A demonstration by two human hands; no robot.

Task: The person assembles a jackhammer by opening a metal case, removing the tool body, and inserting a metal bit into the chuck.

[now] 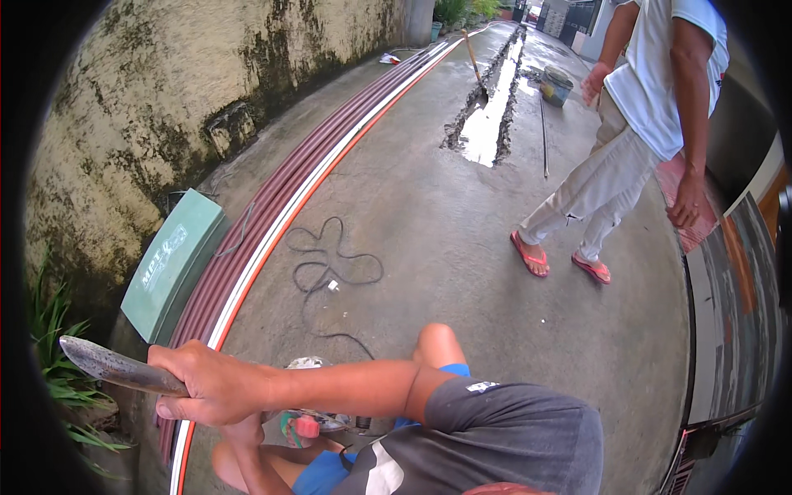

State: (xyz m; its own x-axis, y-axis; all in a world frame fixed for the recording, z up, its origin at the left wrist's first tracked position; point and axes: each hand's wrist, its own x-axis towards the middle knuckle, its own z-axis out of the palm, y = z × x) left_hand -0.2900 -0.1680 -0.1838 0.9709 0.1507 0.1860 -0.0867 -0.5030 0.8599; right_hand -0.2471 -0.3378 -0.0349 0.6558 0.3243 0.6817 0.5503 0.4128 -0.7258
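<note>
My right hand [202, 381] is closed around a worn grey metal blade [120, 368] with a slanted tip, which points out to the left. Just below it is my left hand [244, 431], mostly covered by the right one, so its fingers are hidden. Beneath my right forearm, by my bent legs, sits a red and green object [302, 426] with pale metal parts; its kind is unclear. Left of my hands, long maroon pipes [247, 228] lie in a bundle with white and orange ones beside them.
A green case [175, 262] rests against the pipes. A black cord [360, 257] with a white plug [333, 285] lies on the concrete. Ahead is a water-filled trench [487, 124], with a shovel [473, 59] and bucket [557, 86] beside it. A person [635, 107] stands at right.
</note>
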